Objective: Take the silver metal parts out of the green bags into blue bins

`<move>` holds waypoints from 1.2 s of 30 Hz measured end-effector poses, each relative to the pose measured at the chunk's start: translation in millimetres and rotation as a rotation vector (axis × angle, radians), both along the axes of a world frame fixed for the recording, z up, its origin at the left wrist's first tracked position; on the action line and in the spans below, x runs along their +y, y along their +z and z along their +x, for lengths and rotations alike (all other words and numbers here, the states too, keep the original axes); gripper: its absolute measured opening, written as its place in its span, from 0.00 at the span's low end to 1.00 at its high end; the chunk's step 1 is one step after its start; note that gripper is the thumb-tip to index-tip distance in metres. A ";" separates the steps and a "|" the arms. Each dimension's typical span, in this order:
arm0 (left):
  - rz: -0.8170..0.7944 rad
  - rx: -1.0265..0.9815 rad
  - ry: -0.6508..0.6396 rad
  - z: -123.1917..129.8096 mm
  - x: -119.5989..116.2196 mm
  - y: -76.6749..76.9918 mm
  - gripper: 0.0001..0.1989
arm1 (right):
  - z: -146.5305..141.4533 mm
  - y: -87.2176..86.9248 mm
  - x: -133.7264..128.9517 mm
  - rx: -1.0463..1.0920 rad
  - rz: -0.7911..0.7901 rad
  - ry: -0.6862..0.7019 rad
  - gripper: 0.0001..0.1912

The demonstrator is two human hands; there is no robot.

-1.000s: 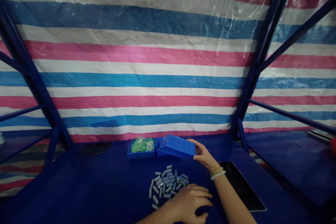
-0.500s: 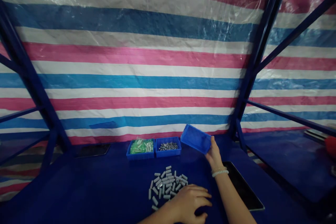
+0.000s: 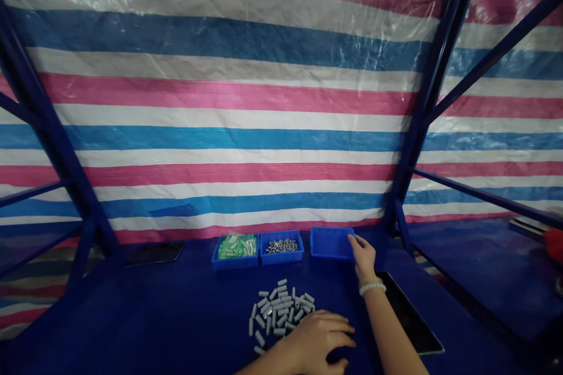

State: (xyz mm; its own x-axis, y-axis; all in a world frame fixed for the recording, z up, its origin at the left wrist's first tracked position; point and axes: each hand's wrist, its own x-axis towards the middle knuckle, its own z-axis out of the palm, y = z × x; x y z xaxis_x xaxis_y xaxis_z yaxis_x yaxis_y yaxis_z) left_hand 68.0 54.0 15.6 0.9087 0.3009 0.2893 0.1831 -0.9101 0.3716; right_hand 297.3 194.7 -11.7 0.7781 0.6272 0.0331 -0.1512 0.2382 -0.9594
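Observation:
My right hand (image 3: 364,256) is closed on the right rim of an empty blue plastic bin (image 3: 332,243), with its thumb and fingers at the edge. This bin sits level at the back of the table, right of two filled ones. My left hand (image 3: 323,338) lies low over the table, fingers apart and slightly curled, holding nothing. Just beyond it spreads a loose heap of small grey cylindrical pieces (image 3: 281,307), partly covered by that hand and forearm.
Left of the held bin stand a blue bin of small metal parts (image 3: 281,246) and a blue bin of green-and-clear pieces (image 3: 237,246). A dark flat tablet (image 3: 409,316) lies under my right forearm; another dark slab (image 3: 156,252) lies back left. Blue frame posts (image 3: 417,123) flank the table.
The empty bin has gone from tilted and raised to level at the back, beside the other bins. My right hand moved with it, slightly right and down. My left hand stayed nearly still.

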 end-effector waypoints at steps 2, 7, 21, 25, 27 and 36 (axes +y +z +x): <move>0.003 0.004 0.004 -0.1 -0.5 0.7 0.17 | 0.3 0.7 -1.1 -0.048 -0.003 0.026 0.26; 0.014 0.010 0.007 0.1 -0.8 2.6 0.17 | -3.2 -0.4 -1.0 -0.132 0.016 0.067 0.34; 0.036 -0.014 -0.024 0.6 6.1 -13.3 0.17 | -6.8 -8.5 4.3 -0.378 0.032 0.157 0.36; 0.142 0.014 -0.069 1.8 12.5 -23.7 0.14 | -9.1 -9.0 -0.1 -0.458 -0.016 0.132 0.37; 0.206 0.025 -0.084 1.8 11.7 -21.7 0.12 | -11.9 -5.6 -4.0 -0.575 0.001 0.086 0.36; 0.247 -0.177 0.199 -28.0 1.9 30.5 0.16 | -58.2 43.2 -48.4 -0.953 0.292 0.036 0.18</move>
